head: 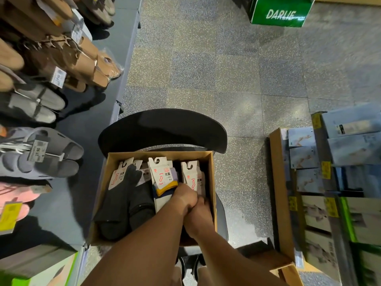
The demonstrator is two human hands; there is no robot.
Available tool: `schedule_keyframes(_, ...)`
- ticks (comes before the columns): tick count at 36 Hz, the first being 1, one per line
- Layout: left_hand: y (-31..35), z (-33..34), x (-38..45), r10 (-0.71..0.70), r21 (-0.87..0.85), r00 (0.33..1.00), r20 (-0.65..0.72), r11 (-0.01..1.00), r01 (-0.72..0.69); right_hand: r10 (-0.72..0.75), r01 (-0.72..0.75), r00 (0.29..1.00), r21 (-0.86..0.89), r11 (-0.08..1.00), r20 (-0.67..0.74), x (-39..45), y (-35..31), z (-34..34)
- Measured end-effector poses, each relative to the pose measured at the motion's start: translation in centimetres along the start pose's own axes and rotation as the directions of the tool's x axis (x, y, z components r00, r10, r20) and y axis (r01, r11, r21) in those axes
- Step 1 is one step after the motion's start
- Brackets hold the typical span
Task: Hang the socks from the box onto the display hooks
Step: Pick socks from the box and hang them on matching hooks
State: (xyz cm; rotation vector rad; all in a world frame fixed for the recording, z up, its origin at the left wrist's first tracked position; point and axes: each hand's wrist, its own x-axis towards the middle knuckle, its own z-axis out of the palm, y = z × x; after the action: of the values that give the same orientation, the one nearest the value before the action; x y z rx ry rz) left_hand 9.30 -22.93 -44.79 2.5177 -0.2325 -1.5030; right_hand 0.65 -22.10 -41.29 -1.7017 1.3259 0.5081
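Head view, looking down. Two bare forearms enter from the near edge and converge over the right half of an open cardboard box (213, 182) that rests on the seat of a black chair (162, 129). The left hand (184, 196) lies over the middle of the box with its fingers curled down onto a white sock pack with a yellow band (165, 182); the fingertips are hidden, so whether they actually grip it cannot be told. The right hand (199, 213) is pressed against the left, its fingers reaching into the right-hand column of socks; its grip likewise cannot be told. The socks lie flat in the box in side-by-side columns, long axes running near to far, with the white header cards and their hook cut-outs at the far end and the toes toward the viewer. From left to right: black socks (115, 207) with a carded pack, the white-and-yellow pack, and a grey carded pack (192, 176) at the right wall. Left of the chair, slippers (41, 155) with price tags hang in rows on a display rack. Right of the chair, a cardboard tray (278, 182) holds boxed goods. On the tiled floor far beyond stands a green carton marked DARLIE (280, 13).
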Motion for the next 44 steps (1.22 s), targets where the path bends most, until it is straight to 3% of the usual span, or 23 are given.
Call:
schedule_keyframes(3,0.1,-0.3,-0.5,-0.017,-0.033,0.999,-0.032,0.999,0.015,0.03,-0.028,0.999,0.058,0.998,-0.031,-0.2,-0.1,0.0)
schedule_keyframes(14,-0.5,-0.8,-1.2,-0.026,-0.256,0.999,0.045,0.966,0.037,0.041,-0.039,0.999,0.12,0.992,-0.017,-0.2,0.1,0.1)
schedule_keyframes(22,-1.1,-1.6,-2.0,-0.009,-0.524,0.983,0.185,0.845,0.106,0.066,-0.054,0.996,0.216,0.975,-0.052,-1.3,-0.5,-0.3)
schedule_keyframes(26,-1.5,-1.4,-1.7,-0.013,-0.547,0.983,0.181,0.83,0.111,0.06,-0.032,0.993,0.263,0.964,-0.102,-1.7,-0.8,-0.3)
schedule_keyframes(31,-2.0,-1.8,-1.6,-0.014,-0.536,0.989,0.148,0.839,0.092,-0.015,0.032,0.989,0.11,0.993,-0.15,-1.7,-0.5,0.3)
schedule_keyframes(36,-1.7,-1.9,-2.0,0.012,-0.513,0.991,0.135,0.856,0.06,-0.034,0.054,0.987,0.124,0.991,-0.158,-1.5,0.0,0.5)
schedule_keyframes(40,-1.7,-2.6,-4.3,0.084,-0.555,0.986,0.145,0.831,0.011,-0.042,0.093,0.966,0.192,0.977,-0.254,-2.7,0.1,0.1)
schedule_keyframes(44,-2.1,-4.4,-6.5,0.17,-0.617,0.969,0.179,0.787,-0.024,-0.077,0.126,0.914,0.097,0.987,-0.399,-4.8,-0.5,-1.6)
